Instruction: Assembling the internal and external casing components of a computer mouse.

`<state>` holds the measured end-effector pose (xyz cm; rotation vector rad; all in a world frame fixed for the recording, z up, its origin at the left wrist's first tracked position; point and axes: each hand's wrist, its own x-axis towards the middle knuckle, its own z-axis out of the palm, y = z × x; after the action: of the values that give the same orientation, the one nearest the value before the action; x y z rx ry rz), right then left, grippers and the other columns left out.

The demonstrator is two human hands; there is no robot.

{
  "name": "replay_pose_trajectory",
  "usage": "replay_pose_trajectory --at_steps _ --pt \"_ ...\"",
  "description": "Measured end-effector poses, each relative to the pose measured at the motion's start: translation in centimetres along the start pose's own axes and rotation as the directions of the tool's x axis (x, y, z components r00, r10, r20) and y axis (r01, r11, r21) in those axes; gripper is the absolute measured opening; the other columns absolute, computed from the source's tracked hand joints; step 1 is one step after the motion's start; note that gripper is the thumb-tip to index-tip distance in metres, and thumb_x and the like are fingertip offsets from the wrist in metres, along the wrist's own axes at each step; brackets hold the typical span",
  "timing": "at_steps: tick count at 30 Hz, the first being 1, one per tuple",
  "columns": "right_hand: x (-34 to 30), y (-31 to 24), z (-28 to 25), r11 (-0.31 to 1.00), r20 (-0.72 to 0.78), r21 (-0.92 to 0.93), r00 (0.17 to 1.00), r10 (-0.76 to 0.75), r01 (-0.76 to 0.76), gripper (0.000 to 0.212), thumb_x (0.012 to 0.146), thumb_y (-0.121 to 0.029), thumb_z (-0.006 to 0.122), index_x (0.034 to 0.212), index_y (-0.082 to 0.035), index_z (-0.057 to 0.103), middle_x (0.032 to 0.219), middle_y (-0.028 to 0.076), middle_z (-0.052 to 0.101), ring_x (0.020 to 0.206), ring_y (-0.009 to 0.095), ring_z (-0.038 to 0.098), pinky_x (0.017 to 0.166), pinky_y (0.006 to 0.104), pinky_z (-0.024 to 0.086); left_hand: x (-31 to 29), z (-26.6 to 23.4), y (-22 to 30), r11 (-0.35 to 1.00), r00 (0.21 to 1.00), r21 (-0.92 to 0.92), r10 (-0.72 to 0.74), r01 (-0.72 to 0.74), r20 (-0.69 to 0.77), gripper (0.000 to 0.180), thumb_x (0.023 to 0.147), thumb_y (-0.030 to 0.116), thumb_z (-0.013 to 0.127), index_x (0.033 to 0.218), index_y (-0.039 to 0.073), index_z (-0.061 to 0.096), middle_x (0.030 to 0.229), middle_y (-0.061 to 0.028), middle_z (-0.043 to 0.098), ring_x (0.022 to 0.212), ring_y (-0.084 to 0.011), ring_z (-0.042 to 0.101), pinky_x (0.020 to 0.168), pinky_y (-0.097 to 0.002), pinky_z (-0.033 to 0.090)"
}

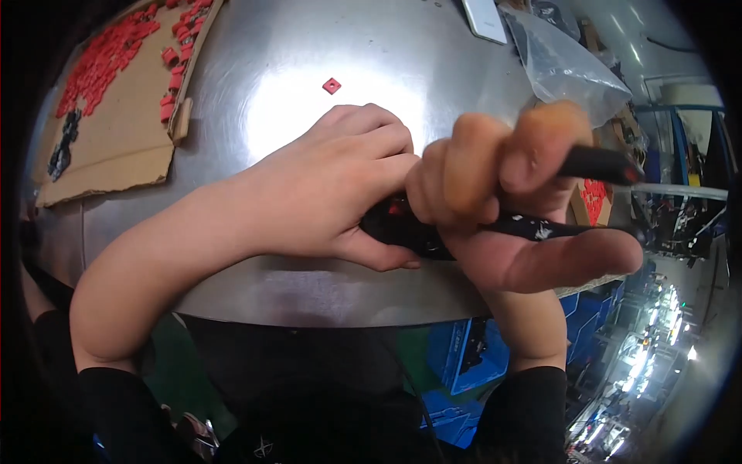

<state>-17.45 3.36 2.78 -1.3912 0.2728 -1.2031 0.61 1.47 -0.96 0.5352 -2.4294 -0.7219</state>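
Note:
My right hand [518, 185], raised close to the camera, is closed around a black two-handled tool [595, 164] that looks like pliers. Its two handles stand apart, and my thumb stretches along the lower one. My left hand [363, 162] is closed over a black piece with a red spot [398, 224] near the table's front edge. The fingers hide most of that piece, and I cannot tell whether it belongs to the tool. Beyond my left hand a small red diamond-shaped piece [331, 86] with a centre hole lies on the metal table.
At the left, a cardboard tray [116, 166] holds many flat red pieces [104, 66], red knob-like parts [171, 81] and black parts [64, 143]. A white phone [485, 19] and clear plastic bag [568, 66] lie far right. Blue crates [464, 356] stand below the metal table's edge [255, 305].

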Motion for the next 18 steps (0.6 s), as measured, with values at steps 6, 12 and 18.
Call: replay_pose_trajectory --at_steps 6,12,18 --pt "0.6 -0.6 0.3 0.991 0.027 0.088 0.994 0.103 -0.105 0.057 0.102 -0.065 0.051 0.101 -0.009 0.043 0.064 -0.002 0.039 0.051 0.008 0.036 0.05 0.0247 0.03 -0.7 0.8 -0.4 0.999 0.998 0.033 0.015 -0.013 -0.067 0.058 0.081 0.051 0.08 0.11 0.003 0.064 0.114 -0.0127 0.062 0.121 -0.0333 0.054 0.108 -0.0452 0.04" --pt "0.4 -1.1 1.5 0.973 0.018 -0.165 0.985 0.169 -0.164 0.051 0.103 -0.068 0.045 0.095 -0.018 0.042 0.064 -0.002 0.034 0.049 0.01 0.028 0.049 0.0291 0.028 -1.0 0.9 -0.3 1.0 0.993 0.002 0.016 -0.016 -0.119 0.058 0.082 0.052 0.079 0.11 0.003 0.066 0.113 -0.0109 0.064 0.122 -0.0324 0.054 0.111 -0.0448 0.039" --pt "0.0 -1.2 0.2 0.986 -0.02 -0.062 0.988 0.156 -0.157 0.044 0.107 -0.06 0.045 0.097 -0.017 0.043 0.065 -0.003 0.034 0.05 0.01 0.029 0.049 0.0283 0.028 -0.2 0.7 0.0 1.0 0.995 0.013 0.005 -0.004 -0.095 0.059 0.081 0.051 0.08 0.115 0.004 0.067 0.118 -0.0112 0.065 0.125 -0.0327 0.054 0.112 -0.0451 0.038"
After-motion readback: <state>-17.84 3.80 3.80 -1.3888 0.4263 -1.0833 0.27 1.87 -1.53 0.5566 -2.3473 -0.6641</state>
